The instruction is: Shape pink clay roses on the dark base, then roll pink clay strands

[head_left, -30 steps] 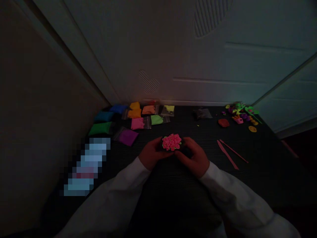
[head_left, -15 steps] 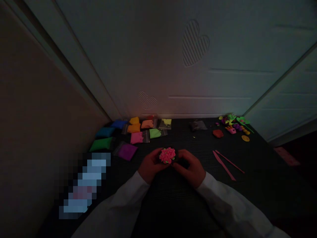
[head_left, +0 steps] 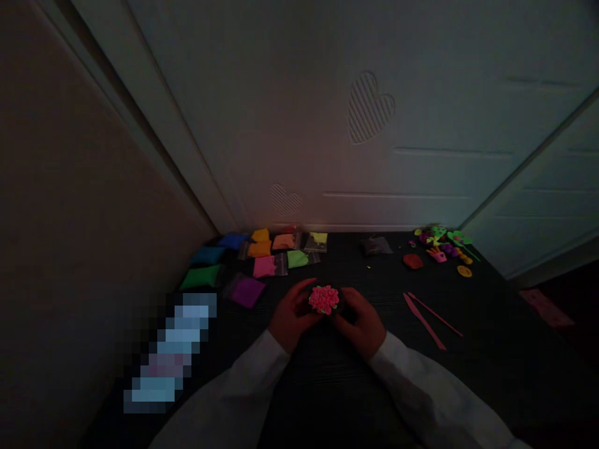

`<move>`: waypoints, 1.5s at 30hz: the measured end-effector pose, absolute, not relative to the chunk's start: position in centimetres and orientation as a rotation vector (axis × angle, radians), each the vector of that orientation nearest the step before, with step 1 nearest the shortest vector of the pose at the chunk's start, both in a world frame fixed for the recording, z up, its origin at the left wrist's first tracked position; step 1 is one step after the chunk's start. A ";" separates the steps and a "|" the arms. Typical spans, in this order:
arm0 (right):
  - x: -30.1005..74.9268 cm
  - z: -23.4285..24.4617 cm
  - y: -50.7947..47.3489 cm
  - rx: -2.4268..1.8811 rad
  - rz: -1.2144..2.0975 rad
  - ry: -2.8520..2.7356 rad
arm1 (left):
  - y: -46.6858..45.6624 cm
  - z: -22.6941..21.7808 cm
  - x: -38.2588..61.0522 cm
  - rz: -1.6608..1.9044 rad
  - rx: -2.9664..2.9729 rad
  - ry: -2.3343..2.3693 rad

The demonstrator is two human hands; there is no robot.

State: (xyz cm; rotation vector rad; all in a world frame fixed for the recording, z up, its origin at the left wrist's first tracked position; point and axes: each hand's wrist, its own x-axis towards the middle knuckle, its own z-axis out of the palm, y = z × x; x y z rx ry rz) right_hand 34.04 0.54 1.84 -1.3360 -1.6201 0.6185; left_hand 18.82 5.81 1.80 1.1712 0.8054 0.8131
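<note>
Between my two hands, low in the middle of the head view, is a round pink clay flower cluster (head_left: 324,300) with small green bits at its edge. My left hand (head_left: 289,317) grips it from the left, thumb at its lower side and a forefinger raised slightly off it. From the right, my right hand (head_left: 362,319) holds it with curled fingers, thumb near the front. The cluster's underside is hidden and dark. To the right of my right hand lie a pink modelling knife (head_left: 425,321) and a thin pink stick tool (head_left: 435,313).
Bags of coloured clay, among them purple (head_left: 247,290), green (head_left: 202,276) and pink (head_left: 266,266), lie at the back left. Finished-looking small clay pieces (head_left: 442,243) are heaped at the back right, near a reddish-brown lump (head_left: 412,260). A blurred-out object (head_left: 173,355) lies left. A white panel (head_left: 299,125) stands behind.
The camera view has tilted and shifted slightly. The flower cluster is turned a little in my hands, and my left forefinger has lifted away from it.
</note>
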 end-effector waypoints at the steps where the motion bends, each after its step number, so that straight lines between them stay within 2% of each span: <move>1: 34.0 1.8 0.6 -1.336 0.617 -1.616 | 5.8 1.8 18.8 0.816 1.165 0.811; 8: 34.3 2.3 0.8 -1.345 0.616 -1.593 | 5.7 2.7 19.3 0.870 1.144 0.872; 29: 34.6 2.4 0.7 -1.283 0.902 -1.454 | 5.2 2.6 19.3 0.801 1.172 0.796; 38: 34.5 1.1 1.0 -1.140 1.292 -0.974 | 4.7 1.5 19.4 0.745 1.454 0.838; 45: 34.3 1.3 0.9 -1.211 1.290 -0.957 | 4.8 1.8 19.1 0.773 1.821 0.942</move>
